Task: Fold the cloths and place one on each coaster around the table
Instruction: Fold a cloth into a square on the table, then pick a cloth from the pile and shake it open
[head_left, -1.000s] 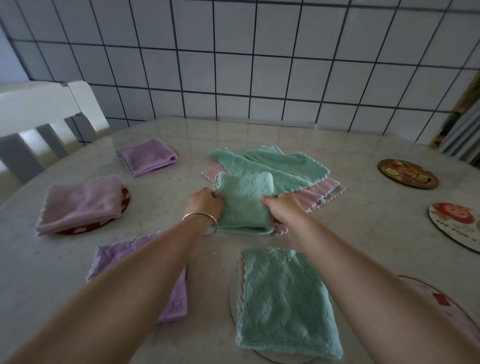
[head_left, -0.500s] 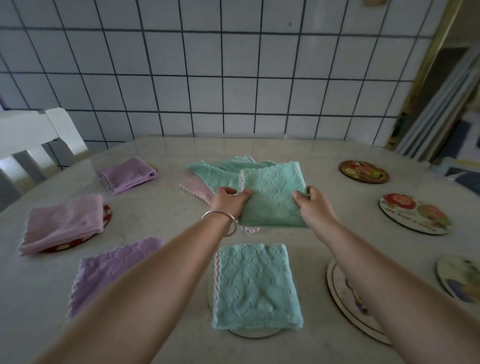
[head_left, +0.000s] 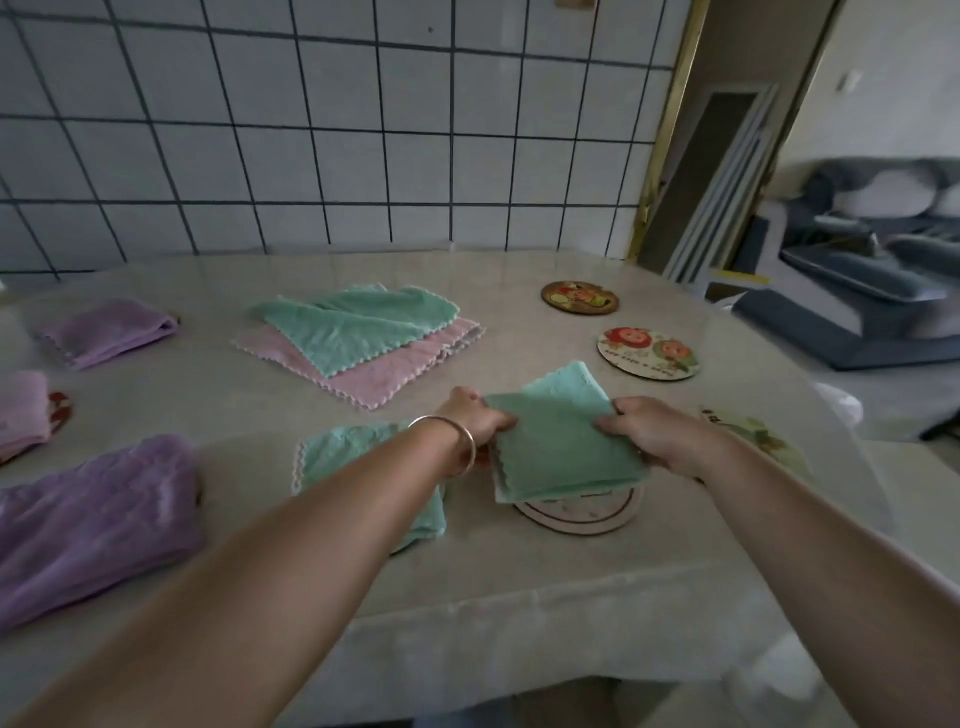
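A folded green cloth (head_left: 563, 439) sits just right of the frame's centre, held flat between both hands over a pale round coaster (head_left: 582, 512), whose lower rim shows beneath the cloth's near edge. Whether the cloth rests on the coaster or hangs just above it cannot be told. The left hand (head_left: 475, 418), with a bangle (head_left: 457, 441) on its wrist, pinches the cloth's left edge. The right hand (head_left: 652, 434) grips the right edge, fingers closed on the fabric.

Just left of the coaster lies a second folded green cloth (head_left: 353, 457), partly hidden by the left forearm. Above centre is a loose pile: an unfolded green cloth (head_left: 358, 325) lying on a pink cloth (head_left: 384, 369).

To the right, three more coasters are bare: a dark one (head_left: 580, 297) at upper right, a white one with red fruit (head_left: 647, 353) below it, and a greenish one (head_left: 763, 441) just beyond the right wrist.

At the left edge are three folded cloths: a purple one (head_left: 109, 332) at upper left, a pink one (head_left: 21, 413) covering most of a red coaster (head_left: 60, 410), and a large purple one (head_left: 93, 525) at lower left.

All of it is on a pale table (head_left: 519, 597), against a tiled wall (head_left: 337, 130).
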